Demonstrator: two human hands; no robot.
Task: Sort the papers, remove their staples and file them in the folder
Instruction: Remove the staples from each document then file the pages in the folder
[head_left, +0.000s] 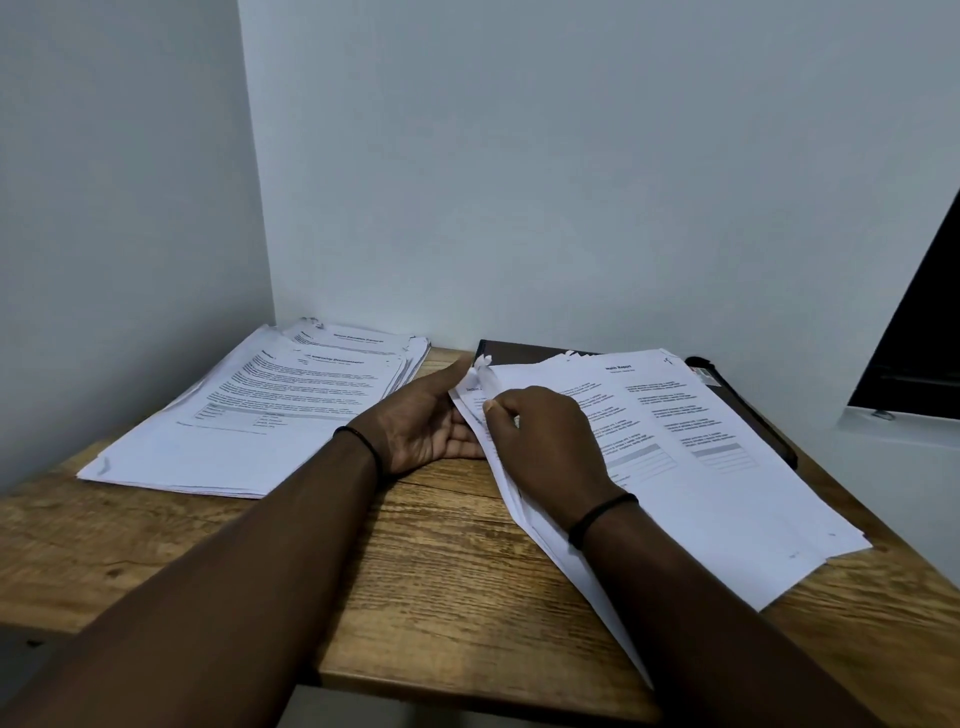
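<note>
Wood-grain desk (441, 571) set into a corner formed by two plain pale walls (571, 182), seen from the head camera. Two piles of printed papers lie on it. Right pile (701, 467): sheets fanned and skewed, top page printed in two columns, lying partly over one dark folder (524, 351) that rests flat against the back wall; the folder's far edge and right side show beyond the sheets. Two hands work at the upper left corner of this pile. Left hand (426, 426): palm turned up, resting on the desk just beside the pile, fingers slipped under the left edge of the sheets and thumb raised against the torn-looking corner, so it holds that corner. Right hand (545, 441): lying on top of the pile, fingers (498, 410) curled and pinching the edge of the upper sheets near the same corner; whether a staple sits there cannot be told. Each wrist carries one thin dark band, two in all. Left pile (260, 415): a second, thicker stack well apart toward the left wall, untouched. One dark panel (919, 338) stands at the right margin.
</note>
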